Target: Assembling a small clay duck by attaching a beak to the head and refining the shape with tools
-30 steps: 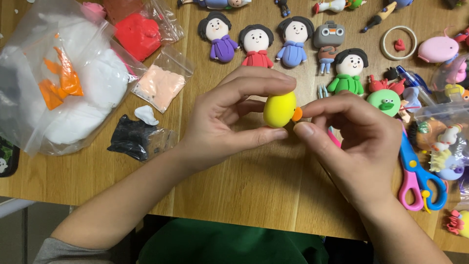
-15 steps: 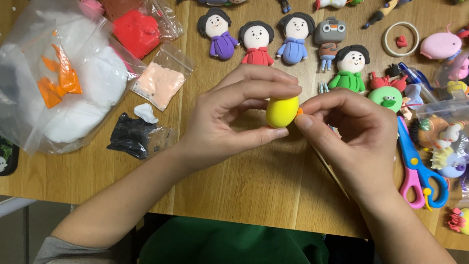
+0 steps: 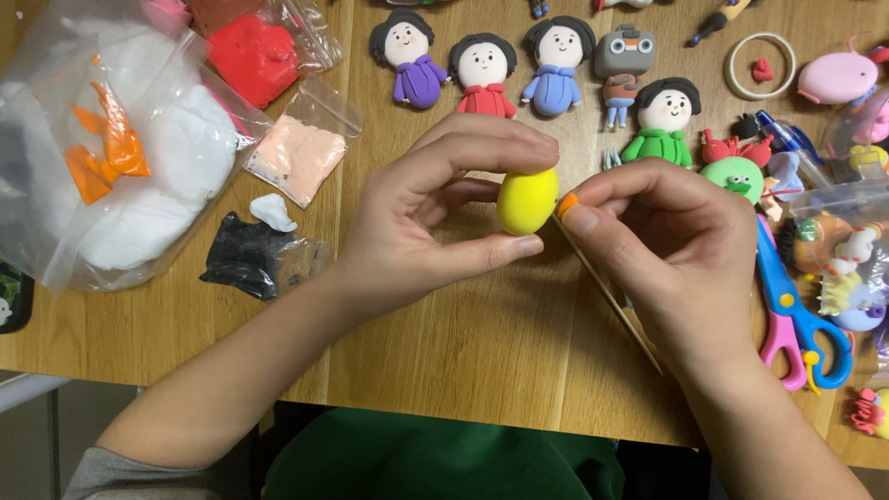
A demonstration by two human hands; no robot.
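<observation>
- The left hand pinches a yellow clay egg between thumb below and fingers curled over its top, holding it above the middle of the wooden table.
- The right hand is closed around a thin wooden stick, which runs from the fingertips down toward the table's near edge; a small orange clay bit sits at its fingertips, touching the egg's right side.
- Just beyond the hands, toward the far edge, stands a row of clay dolls: a purple doll, a red doll, a blue doll, a grey robot figure and a green doll.
- A green clay frog head lies just beside the right hand's knuckles.
- Near the right edge lie scissors with pink and blue handles, beside a clear bag of small figures.
- By the far right corner are a white ring with a red bit inside and a pink clay animal.
- Left of the left hand lie a bag of black clay, a white clay scrap and a bag of peach clay.
- At the left edge sits a large bag of white clay with orange clay in it; a bag of red clay lies at the far left.
</observation>
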